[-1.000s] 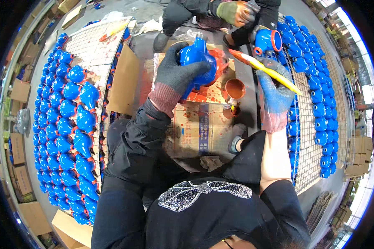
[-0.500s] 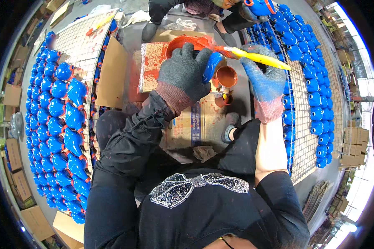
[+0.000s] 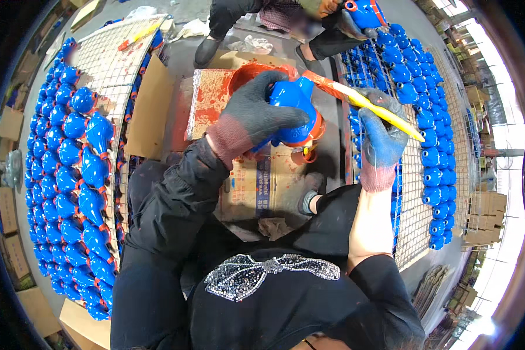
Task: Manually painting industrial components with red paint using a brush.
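My left hand (image 3: pixel 252 114) is wrapped round a glossy blue valve body (image 3: pixel 289 99) with an orange-red rim at its lower end. It is tilted, its narrow neck pointing up and right. Pinched in my right hand (image 3: pixel 385 125) is a paintbrush (image 3: pixel 356 99) with a yellow handle and red-coated bristles. The bristle tip lies at the valve body's upper neck; I cannot tell whether it touches. Both hands wear dark gloves, the right one stained blue. Behind the left hand, a bowl (image 3: pixel 248 71) of red paint is partly hidden.
A small red-brown cup (image 3: pixel 304 156) stands below the valve body. Wire racks (image 3: pixel 111 64) on both sides carry rows of blue valve bodies (image 3: pixel 70 151). A cardboard sheet (image 3: pixel 151 111) stands by the left rack. Across from me, a person's gloved hand (image 3: pixel 353 24) holds another valve body.
The valve body has turned and come into fuller view, its red-rimmed end now toward me. My right hand has moved slightly right and down with the brush, which slants more steeply.
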`<state>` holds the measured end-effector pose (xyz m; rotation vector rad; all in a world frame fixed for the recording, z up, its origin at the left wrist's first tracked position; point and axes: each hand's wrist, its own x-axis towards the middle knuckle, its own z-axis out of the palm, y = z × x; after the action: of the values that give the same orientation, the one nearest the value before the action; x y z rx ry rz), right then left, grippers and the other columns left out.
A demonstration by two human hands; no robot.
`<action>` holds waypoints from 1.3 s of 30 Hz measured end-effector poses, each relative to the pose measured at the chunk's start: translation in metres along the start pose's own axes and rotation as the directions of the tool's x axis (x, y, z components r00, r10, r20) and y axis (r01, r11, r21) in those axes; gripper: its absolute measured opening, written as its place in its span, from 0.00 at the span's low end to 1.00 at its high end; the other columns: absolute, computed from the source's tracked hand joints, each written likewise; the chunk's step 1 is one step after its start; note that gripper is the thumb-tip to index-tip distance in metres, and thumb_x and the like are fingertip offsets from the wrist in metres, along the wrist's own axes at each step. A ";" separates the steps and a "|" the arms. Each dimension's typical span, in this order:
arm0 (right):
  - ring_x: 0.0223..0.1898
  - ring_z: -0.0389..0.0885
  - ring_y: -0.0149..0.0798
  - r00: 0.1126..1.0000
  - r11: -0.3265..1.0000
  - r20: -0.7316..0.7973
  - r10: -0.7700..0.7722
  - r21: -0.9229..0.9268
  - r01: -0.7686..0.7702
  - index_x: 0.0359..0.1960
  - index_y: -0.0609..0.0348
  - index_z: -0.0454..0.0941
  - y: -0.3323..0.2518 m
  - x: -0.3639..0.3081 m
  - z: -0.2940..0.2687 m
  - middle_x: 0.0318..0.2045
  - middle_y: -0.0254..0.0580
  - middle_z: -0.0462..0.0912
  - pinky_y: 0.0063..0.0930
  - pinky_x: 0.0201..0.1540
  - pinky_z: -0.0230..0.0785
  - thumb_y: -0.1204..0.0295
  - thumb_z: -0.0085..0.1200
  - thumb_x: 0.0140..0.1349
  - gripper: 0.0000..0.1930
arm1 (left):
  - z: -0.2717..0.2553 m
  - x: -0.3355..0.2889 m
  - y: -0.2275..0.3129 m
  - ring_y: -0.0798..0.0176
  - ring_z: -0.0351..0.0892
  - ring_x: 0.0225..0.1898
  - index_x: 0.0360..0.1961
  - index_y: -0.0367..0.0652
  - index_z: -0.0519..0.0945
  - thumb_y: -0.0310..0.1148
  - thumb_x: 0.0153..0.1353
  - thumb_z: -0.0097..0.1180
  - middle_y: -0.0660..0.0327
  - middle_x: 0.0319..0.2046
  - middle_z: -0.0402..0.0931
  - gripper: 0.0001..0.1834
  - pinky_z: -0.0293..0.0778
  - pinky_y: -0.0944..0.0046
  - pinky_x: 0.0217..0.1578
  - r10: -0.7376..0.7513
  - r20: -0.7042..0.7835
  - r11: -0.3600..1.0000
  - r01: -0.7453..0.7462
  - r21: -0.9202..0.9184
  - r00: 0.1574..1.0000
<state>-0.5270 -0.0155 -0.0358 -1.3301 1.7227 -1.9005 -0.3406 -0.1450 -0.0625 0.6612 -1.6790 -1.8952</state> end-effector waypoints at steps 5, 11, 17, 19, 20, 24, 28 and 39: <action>0.46 0.78 0.50 0.999 0.835 -0.001 0.045 0.549 -0.038 0.39 0.65 0.73 0.014 0.004 0.000 0.42 0.55 0.79 0.39 0.52 0.71 0.84 0.55 0.49 0.13 | -0.003 -0.011 0.008 0.63 0.79 0.44 0.53 0.37 0.71 0.40 0.56 0.59 0.56 0.44 0.77 0.27 0.78 0.62 0.43 -0.042 0.230 0.797 0.172 -0.579 0.972; 0.55 0.73 0.55 0.977 0.378 0.091 0.192 0.912 -0.160 0.37 0.63 0.73 0.032 0.000 0.014 0.43 0.56 0.77 0.51 0.64 0.63 0.87 0.47 0.48 0.14 | 0.005 -0.018 0.007 0.58 0.79 0.48 0.55 0.40 0.72 0.45 0.61 0.53 0.55 0.49 0.77 0.25 0.75 0.57 0.52 -0.027 0.283 0.443 0.265 -0.857 0.959; 0.57 0.71 0.55 0.959 0.285 0.112 0.259 0.940 -0.187 0.39 0.64 0.72 0.048 -0.006 0.020 0.46 0.56 0.76 0.48 0.64 0.64 0.90 0.44 0.50 0.15 | 0.010 -0.022 -0.001 0.52 0.80 0.47 0.57 0.41 0.70 0.53 0.59 0.53 0.50 0.50 0.76 0.32 0.79 0.51 0.48 -0.035 0.277 0.228 0.277 -0.933 0.960; 0.58 0.71 0.55 0.962 0.311 0.121 0.245 0.930 -0.196 0.39 0.65 0.71 0.053 -0.004 0.021 0.47 0.57 0.75 0.48 0.64 0.65 0.89 0.44 0.51 0.14 | 0.002 -0.019 -0.018 0.52 0.77 0.51 0.58 0.39 0.68 0.55 0.61 0.49 0.51 0.53 0.74 0.33 0.74 0.52 0.53 0.054 0.340 0.216 0.322 -0.922 0.939; 0.58 0.71 0.55 0.962 0.309 0.120 0.246 0.931 -0.195 0.39 0.65 0.71 0.056 -0.003 0.022 0.47 0.57 0.75 0.48 0.64 0.65 0.89 0.44 0.51 0.14 | -0.001 -0.018 -0.018 0.53 0.74 0.55 0.60 0.38 0.67 0.57 0.63 0.45 0.51 0.56 0.71 0.35 0.69 0.53 0.58 0.139 0.397 0.208 0.365 -0.908 0.907; 0.55 0.74 0.51 0.944 0.290 0.123 0.305 0.933 -0.215 0.43 0.67 0.69 0.054 0.006 0.026 0.46 0.53 0.75 0.47 0.62 0.68 0.90 0.41 0.52 0.16 | 0.002 -0.022 -0.010 0.50 0.81 0.44 0.57 0.40 0.69 0.56 0.60 0.49 0.50 0.49 0.76 0.34 0.83 0.51 0.37 0.045 0.345 0.368 0.306 -0.878 0.937; 0.50 0.77 0.47 0.985 0.589 0.084 0.151 0.792 -0.158 0.45 0.67 0.70 0.018 0.016 0.021 0.43 0.53 0.77 0.41 0.56 0.73 0.85 0.49 0.52 0.17 | 0.004 -0.022 0.001 0.59 0.76 0.50 0.57 0.41 0.70 0.43 0.62 0.53 0.57 0.49 0.75 0.26 0.74 0.55 0.52 -0.012 0.233 0.454 0.213 -0.865 0.972; 0.34 0.80 0.29 0.950 0.926 0.276 0.147 -0.375 -0.034 0.54 0.56 0.76 -0.030 -0.005 0.031 0.36 0.40 0.82 0.22 0.40 0.72 0.78 0.59 0.51 0.25 | -0.011 0.005 -0.009 0.57 0.75 0.48 0.59 0.39 0.63 0.34 0.41 0.74 0.52 0.50 0.70 0.44 0.79 0.61 0.45 0.108 -0.276 0.951 -0.180 -0.251 0.955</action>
<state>-0.4901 -0.0239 -0.0152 -1.5383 1.9957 -1.2806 -0.3381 -0.1558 -0.0723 0.6237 -1.2393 -1.8028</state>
